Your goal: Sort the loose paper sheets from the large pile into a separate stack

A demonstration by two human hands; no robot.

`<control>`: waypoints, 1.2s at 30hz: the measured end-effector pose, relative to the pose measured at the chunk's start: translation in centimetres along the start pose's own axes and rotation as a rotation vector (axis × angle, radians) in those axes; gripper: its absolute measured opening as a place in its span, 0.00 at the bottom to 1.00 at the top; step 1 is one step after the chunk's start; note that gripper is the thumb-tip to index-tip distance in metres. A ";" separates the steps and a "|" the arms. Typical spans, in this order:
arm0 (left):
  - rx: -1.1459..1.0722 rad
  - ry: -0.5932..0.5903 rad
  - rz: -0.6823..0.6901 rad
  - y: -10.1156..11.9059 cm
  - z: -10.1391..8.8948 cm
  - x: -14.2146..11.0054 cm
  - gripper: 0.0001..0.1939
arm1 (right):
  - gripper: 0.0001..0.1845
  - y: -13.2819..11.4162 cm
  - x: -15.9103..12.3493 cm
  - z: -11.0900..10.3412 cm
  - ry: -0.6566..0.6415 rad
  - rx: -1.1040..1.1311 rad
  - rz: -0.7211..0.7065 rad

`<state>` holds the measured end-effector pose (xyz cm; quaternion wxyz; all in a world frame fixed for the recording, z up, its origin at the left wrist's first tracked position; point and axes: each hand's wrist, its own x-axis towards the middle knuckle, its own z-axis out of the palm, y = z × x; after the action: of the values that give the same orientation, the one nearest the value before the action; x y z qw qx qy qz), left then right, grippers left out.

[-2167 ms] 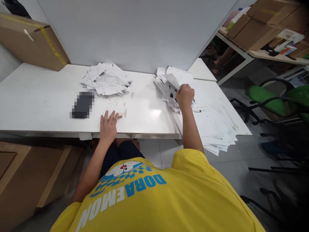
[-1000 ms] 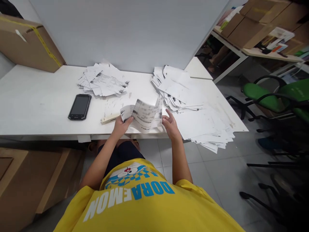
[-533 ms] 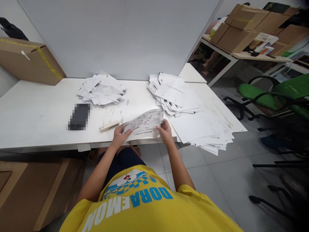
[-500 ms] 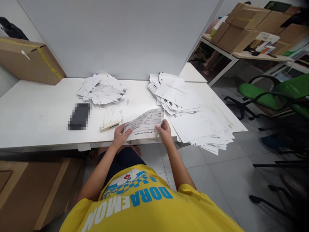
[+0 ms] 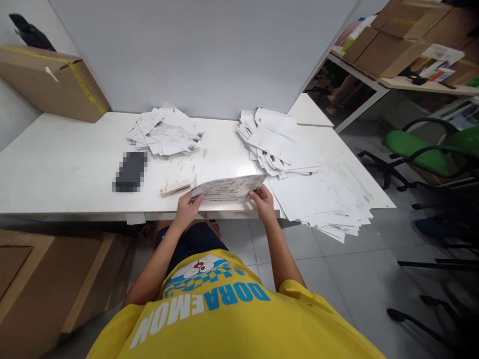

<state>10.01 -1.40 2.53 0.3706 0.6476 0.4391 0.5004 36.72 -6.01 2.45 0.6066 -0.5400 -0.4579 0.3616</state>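
Bending in a shallow curve, a printed sheet (image 5: 230,188) is being held over the front of the worktop (image 5: 75,169), spanned between the left hand (image 5: 188,208) and the right hand (image 5: 264,202)! Its left end is pinched by the left hand, thumb laid over the paper; its right end is gripped the same way by the right. Print can be seen on its face, though the lines are too small to be read.

Just left of the left hand's fingers, a cream stapler-like tool (image 5: 175,188) is laid down. Farther left, a dark slab (image 5: 130,172) is set, blurred into blocks. Right of the right hand, loose white papers (image 5: 310,197) are fanned out, some carried over the edge. Beyond that hand, an untidy stack (image 5: 277,142) is heaped; beyond the left one, a smaller pile (image 5: 170,134) is gathered. Behind both, the view is blocked by a grey panel (image 5: 205,60). Far to the left hand's side, a taped cardboard box (image 5: 52,85) is propped; well past the right hand, a green chair (image 5: 402,144) can be seen, and brown cartons (image 5: 385,50) are stacked.
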 end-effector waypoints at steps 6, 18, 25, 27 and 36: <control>0.126 0.184 0.102 1.1 -3.1 0.3 0.23 | 0.23 -1.6 -0.8 -0.5 -0.039 -0.019 0.282; 0.819 -0.181 0.380 -1.7 -4.8 0.8 0.25 | 0.24 -1.3 0.5 0.1 -0.108 -0.173 0.464; 0.731 -0.223 0.376 -2.2 -5.8 1.4 0.25 | 0.30 -1.4 1.8 0.4 -0.169 -0.186 0.442; 0.745 -0.259 0.389 -2.4 -5.9 1.5 0.27 | 0.31 -1.3 2.0 0.3 -0.174 -0.191 0.458; 0.758 -0.294 0.417 -2.6 -6.2 1.5 0.29 | 0.29 -1.4 2.1 0.0 -0.210 -0.233 0.449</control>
<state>3.65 1.16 2.07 0.0571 0.8764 0.3940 0.2710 37.33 -4.25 4.20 0.3942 -0.6538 -0.4255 0.4859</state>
